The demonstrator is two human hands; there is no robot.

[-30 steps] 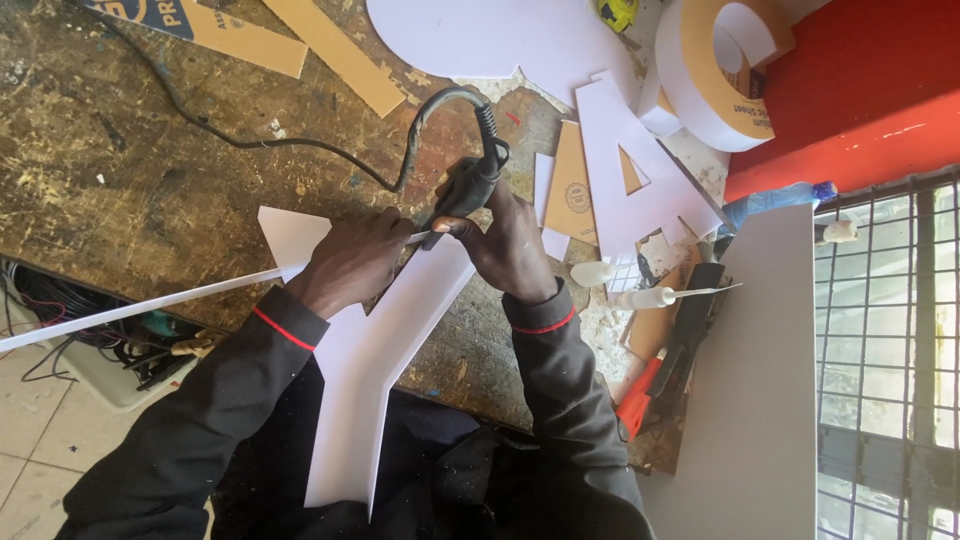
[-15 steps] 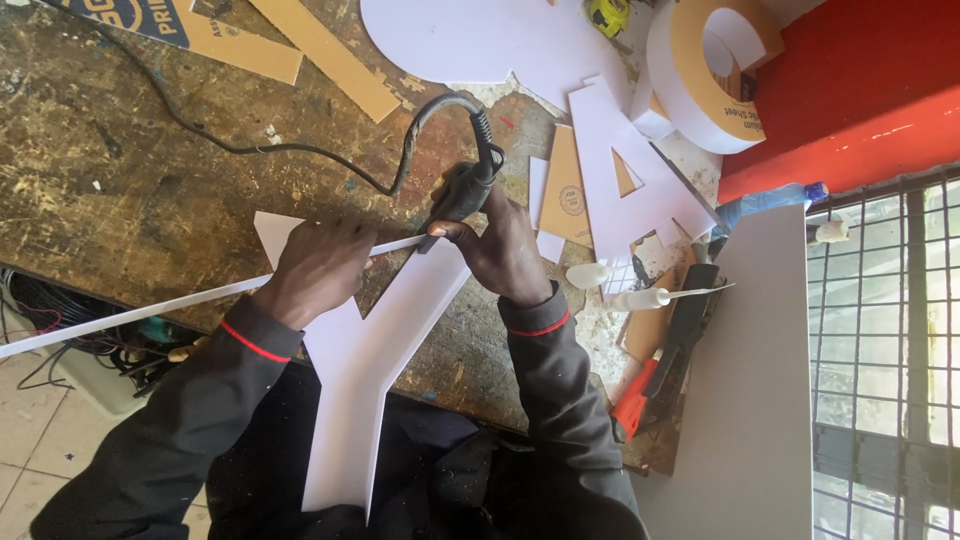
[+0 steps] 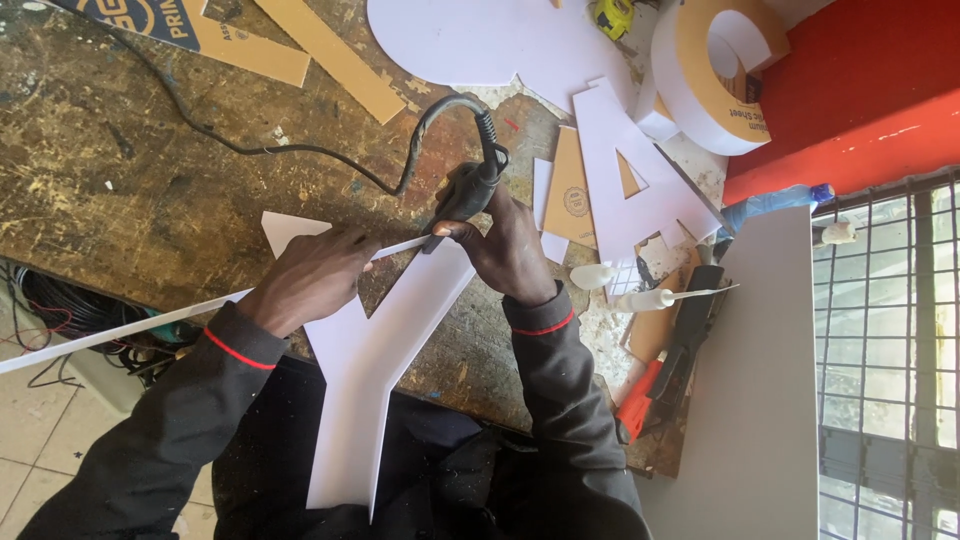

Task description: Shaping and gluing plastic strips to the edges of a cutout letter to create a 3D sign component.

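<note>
A white Y-shaped letter cutout (image 3: 370, 370) lies on the worn wooden workbench (image 3: 120, 170) and hangs over its near edge. My left hand (image 3: 310, 280) presses a long thin white strip (image 3: 120, 332) against the letter's upper edge. My right hand (image 3: 505, 245) grips a black corded hand tool (image 3: 465, 195), its tip touching the strip where the letter's arms meet. The tool's black cable (image 3: 300, 150) loops away across the bench.
A white A-shaped letter (image 3: 630, 170), a large white curved cutout (image 3: 470, 40) and cardboard strips (image 3: 335, 60) lie further back. A thick round white letter (image 3: 715, 70) stands at the right. White-handled tools (image 3: 640, 298), a red-black knife (image 3: 650, 390) and a grey board (image 3: 760, 400) are beside my right arm.
My left hand has slid left along the strip, away from the right hand. The right hand and tool stay at the same spot on the letter.
</note>
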